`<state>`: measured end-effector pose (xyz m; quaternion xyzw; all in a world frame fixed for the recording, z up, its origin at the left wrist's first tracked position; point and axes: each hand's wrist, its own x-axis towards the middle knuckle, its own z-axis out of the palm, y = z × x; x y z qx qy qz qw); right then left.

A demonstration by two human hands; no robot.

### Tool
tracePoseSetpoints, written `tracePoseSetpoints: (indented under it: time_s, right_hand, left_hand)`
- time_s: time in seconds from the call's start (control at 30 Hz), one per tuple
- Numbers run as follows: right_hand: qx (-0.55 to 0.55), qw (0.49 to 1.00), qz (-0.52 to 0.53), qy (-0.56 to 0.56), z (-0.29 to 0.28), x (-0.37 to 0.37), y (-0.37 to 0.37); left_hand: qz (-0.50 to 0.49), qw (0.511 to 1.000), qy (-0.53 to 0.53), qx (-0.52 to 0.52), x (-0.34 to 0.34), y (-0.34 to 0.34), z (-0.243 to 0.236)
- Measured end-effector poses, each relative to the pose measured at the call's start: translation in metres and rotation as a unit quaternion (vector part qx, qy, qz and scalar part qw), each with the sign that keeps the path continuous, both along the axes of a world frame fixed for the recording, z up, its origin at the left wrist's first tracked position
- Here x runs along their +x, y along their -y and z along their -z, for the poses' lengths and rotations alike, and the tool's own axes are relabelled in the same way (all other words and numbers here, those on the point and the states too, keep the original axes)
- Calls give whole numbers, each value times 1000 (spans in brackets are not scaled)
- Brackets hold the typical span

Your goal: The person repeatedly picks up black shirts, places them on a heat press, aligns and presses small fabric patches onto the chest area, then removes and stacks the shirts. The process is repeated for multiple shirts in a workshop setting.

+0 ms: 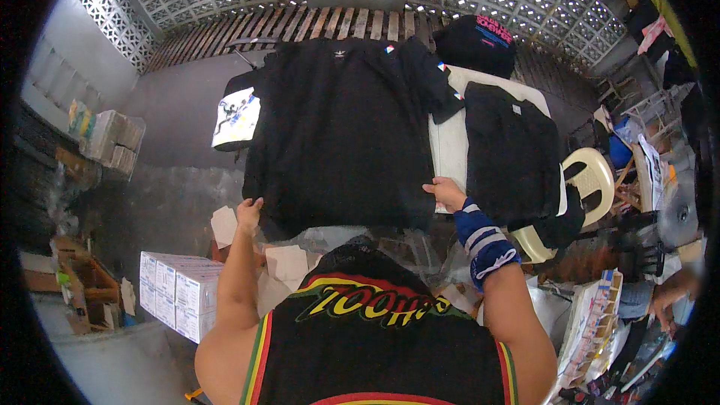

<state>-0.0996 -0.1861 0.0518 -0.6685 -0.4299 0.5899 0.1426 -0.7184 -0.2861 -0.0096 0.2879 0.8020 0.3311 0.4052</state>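
A black T-shirt [341, 127] lies spread out in front of me, its collar away from me and its hem toward me. Small coloured patches show near its collar and on its right sleeve. My left hand [250, 214] pinches the hem at the left corner. At the right corner, my right hand [448, 193] has its fingers closed on the hem edge; a blue and white striped band wraps that forearm. Right of the shirt, a folded black garment [512, 154] rests on a white table [448, 151]. Left of it, a black garment with a white print [237, 116] is partly covered.
Beyond the table sits a black garment with pink lettering [480, 41]. A cream plastic chair [592, 184] stands at right, with dark cloth on it. White boxes [178, 292] are near my left arm. Wooden slats [360, 25] line the far wall. Another person's arm [667, 300] shows far right.
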Motion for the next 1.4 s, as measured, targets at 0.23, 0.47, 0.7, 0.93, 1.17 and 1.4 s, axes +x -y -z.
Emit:
tracePoseSetpoints:
  time_s: [0.23, 0.47, 0.7, 0.93, 1.17, 1.4]
  right_hand:
    - [222, 945, -147, 192, -2, 99, 143]
    - [147, 946, -39, 286, 127, 143, 410]
    - [-50, 977, 9, 207, 202, 112, 592]
    - [-89, 956, 165, 224, 195, 102, 618]
    - [-39, 945, 232, 226, 173, 159, 538]
    - [-212, 805, 554, 37, 95, 223, 426]
  left_hand:
    - [1, 982, -186, -31, 26, 34, 45]
    - [449, 888, 3, -97, 197, 110, 146]
    - [700, 705, -65, -90, 349, 51, 73]
    - [732, 656, 4, 182, 589, -52, -43]
    - [681, 585, -254, 360, 816, -281, -55]
    - [607, 621, -383, 315, 911, -414, -6]
